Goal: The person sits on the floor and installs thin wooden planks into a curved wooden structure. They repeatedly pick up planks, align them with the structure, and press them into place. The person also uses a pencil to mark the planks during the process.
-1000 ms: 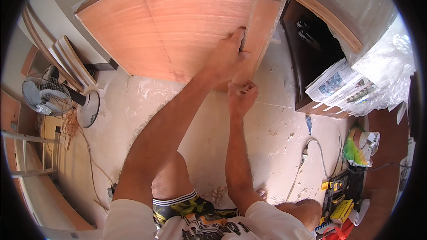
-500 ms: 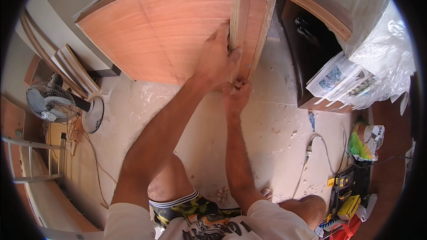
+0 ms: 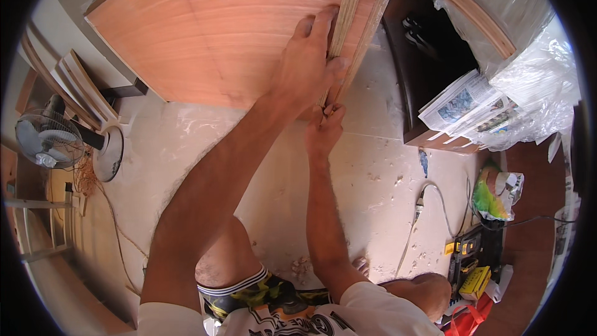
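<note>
Panel (image 3: 230,31) broad, beyond both hands. Strip (image 3: 349,9) in front of panel's right side, edge turned to view, apparently braced so by hold. Left hand (image 3: 305,56) clasps strip midway, fingers one side, thumb other, likely for steadiness. Right hand (image 3: 324,134) pinches strip's lower end, perhaps controlling tilt; contact partly hidden.

On the left side, a fan (image 3: 53,140) stands near a ladder (image 3: 37,203). On the right side, newspaper (image 3: 457,107) lies against clear plastic (image 3: 538,109). Lower there are one green bag (image 3: 488,198) and one yellow box (image 3: 476,282).
</note>
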`<state>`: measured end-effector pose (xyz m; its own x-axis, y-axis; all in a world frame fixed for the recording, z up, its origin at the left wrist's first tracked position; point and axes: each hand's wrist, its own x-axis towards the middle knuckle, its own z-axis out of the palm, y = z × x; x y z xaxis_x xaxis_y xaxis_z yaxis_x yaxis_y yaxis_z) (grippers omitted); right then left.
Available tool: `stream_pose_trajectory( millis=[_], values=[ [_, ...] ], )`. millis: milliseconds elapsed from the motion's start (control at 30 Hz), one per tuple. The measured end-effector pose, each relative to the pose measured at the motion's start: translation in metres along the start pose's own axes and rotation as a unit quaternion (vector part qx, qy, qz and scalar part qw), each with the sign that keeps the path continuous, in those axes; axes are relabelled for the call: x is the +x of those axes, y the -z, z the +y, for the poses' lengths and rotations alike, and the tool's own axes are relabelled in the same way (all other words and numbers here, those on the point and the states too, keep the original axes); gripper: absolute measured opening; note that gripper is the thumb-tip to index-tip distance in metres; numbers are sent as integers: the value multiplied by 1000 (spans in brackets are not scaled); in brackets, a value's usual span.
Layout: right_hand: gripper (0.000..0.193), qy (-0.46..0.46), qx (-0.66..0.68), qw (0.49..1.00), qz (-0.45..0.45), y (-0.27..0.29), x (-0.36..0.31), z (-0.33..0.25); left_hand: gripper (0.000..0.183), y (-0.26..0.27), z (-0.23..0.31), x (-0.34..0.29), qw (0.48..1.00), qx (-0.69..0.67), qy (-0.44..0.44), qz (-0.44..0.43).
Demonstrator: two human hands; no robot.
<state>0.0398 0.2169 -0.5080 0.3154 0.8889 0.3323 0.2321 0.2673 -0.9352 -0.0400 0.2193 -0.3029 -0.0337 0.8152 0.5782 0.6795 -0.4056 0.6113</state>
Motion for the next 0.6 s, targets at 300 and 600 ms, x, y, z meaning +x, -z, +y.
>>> stream_pose_trajectory(
  millis=[300, 600],
  values=[
    [20, 17, -4, 1000, 9, 10, -2, -7, 81, -11, 8, 4, 999, -4, 32, -10],
    [15, 53, -10, 998, 38, 13, 10, 11, 92, -24, 10, 7, 999, -43, 16, -4]
  ],
)
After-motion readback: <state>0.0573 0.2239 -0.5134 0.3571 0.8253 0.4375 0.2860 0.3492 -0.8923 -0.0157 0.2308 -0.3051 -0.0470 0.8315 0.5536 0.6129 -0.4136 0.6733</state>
